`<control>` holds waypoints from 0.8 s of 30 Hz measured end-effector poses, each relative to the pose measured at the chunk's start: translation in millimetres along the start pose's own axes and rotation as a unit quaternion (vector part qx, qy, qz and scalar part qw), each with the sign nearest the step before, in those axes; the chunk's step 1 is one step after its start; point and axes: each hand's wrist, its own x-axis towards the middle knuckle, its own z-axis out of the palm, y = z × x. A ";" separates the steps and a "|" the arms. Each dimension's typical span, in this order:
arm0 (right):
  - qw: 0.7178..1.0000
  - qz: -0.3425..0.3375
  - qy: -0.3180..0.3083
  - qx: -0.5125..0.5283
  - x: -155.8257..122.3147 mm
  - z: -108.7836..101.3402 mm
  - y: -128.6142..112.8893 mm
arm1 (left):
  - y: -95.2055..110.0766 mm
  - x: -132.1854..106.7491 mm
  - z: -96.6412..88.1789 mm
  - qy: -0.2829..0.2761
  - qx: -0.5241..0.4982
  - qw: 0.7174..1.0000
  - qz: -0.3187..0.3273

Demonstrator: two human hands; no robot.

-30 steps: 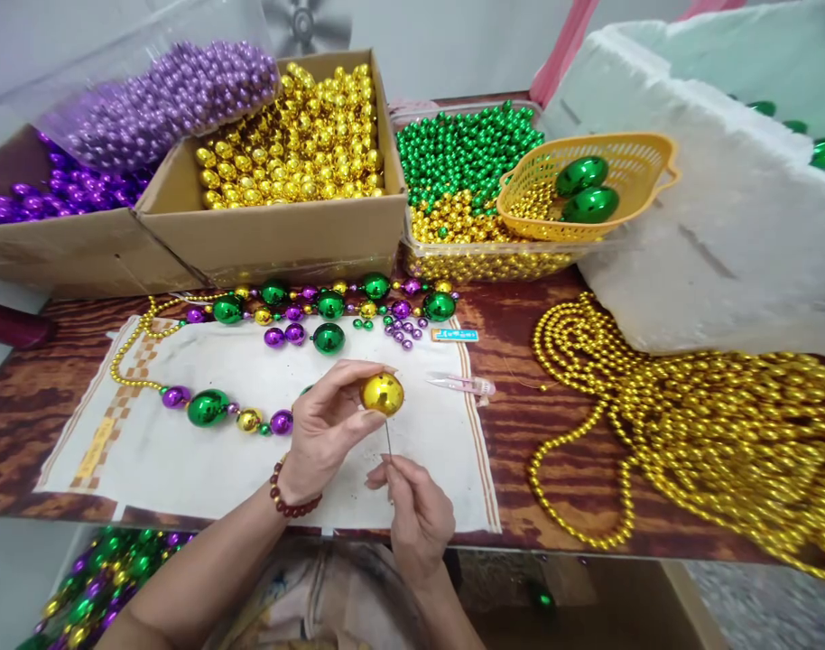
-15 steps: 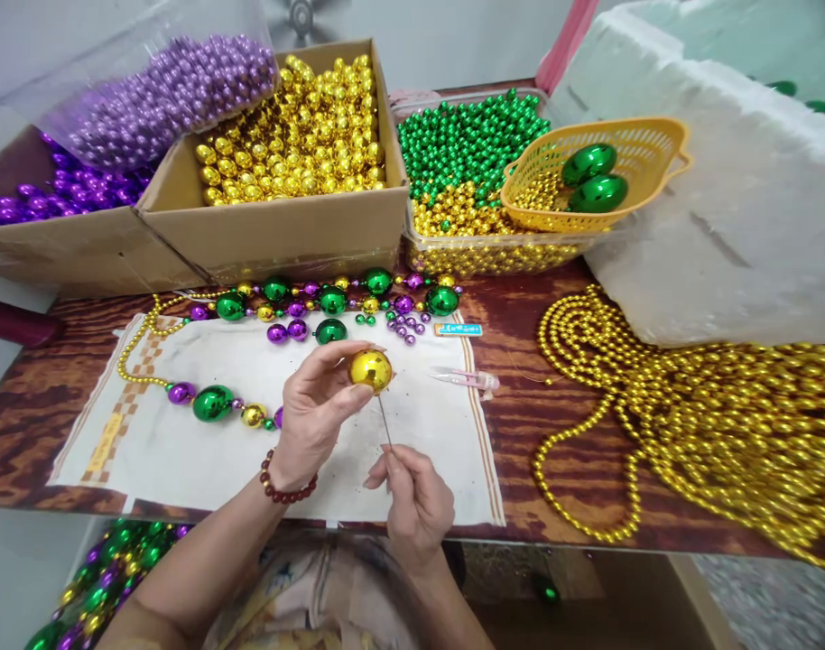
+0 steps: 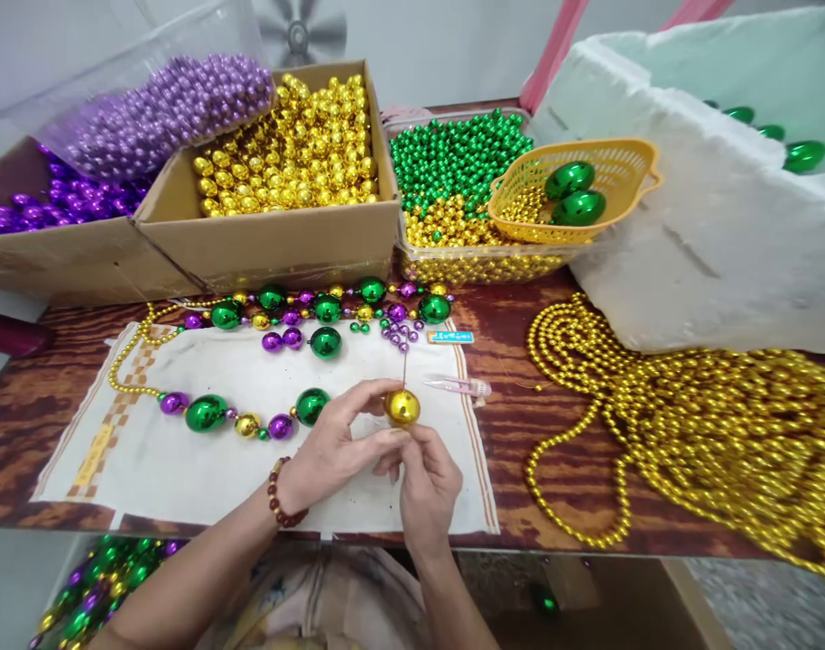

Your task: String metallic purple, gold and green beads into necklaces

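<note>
My left hand (image 3: 331, 447) pinches a large shiny gold bead (image 3: 403, 408) between thumb and fingertips, above the white cloth. A thin needle (image 3: 405, 368) runs through the bead and sticks out beyond its far side, towards several small purple beads (image 3: 400, 334). Close below the bead, my right hand (image 3: 430, 487) is closed in a pinch at the needle's near end, which its fingers hide. To the left of my hands a strand of purple, green and gold beads (image 3: 206, 413) lies on the cloth (image 3: 229, 483), partly behind my left hand.
Cardboard boxes (image 3: 264, 248) of gold and purple beads stand at the back. Beside them are a clear tub (image 3: 467, 144) of beads and a yellow basket (image 3: 629, 167). Pink thread snips (image 3: 453, 386) lie at the cloth's right edge. Gold bead strings (image 3: 717, 433) cover the table's right side.
The needle has gone through the gold bead and now shows on the far side. My hands have come together, and the bead has moved right and nearer to me.
</note>
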 end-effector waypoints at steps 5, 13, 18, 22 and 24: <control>0.997 0.078 -0.007 0.024 4.1 -23.6 -0.1 | -15.4 34.2 -26.5 -0.017 0.224 0.974 0.027; 0.997 0.066 -0.044 0.000 -2.0 -41.6 8.3 | -53.9 121.6 -37.4 -0.109 0.622 0.775 0.027; 0.997 0.078 0.004 -0.004 -1.8 -47.7 13.5 | -60.6 131.9 -23.2 -0.145 0.628 0.764 0.037; 0.998 0.068 0.012 -0.010 -1.4 -50.7 17.1 | -56.6 131.6 -25.6 -0.105 0.580 0.808 0.012; 0.998 0.070 -0.002 -0.010 -2.5 -50.8 18.6 | -51.0 126.6 -29.6 -0.059 0.443 0.895 -0.011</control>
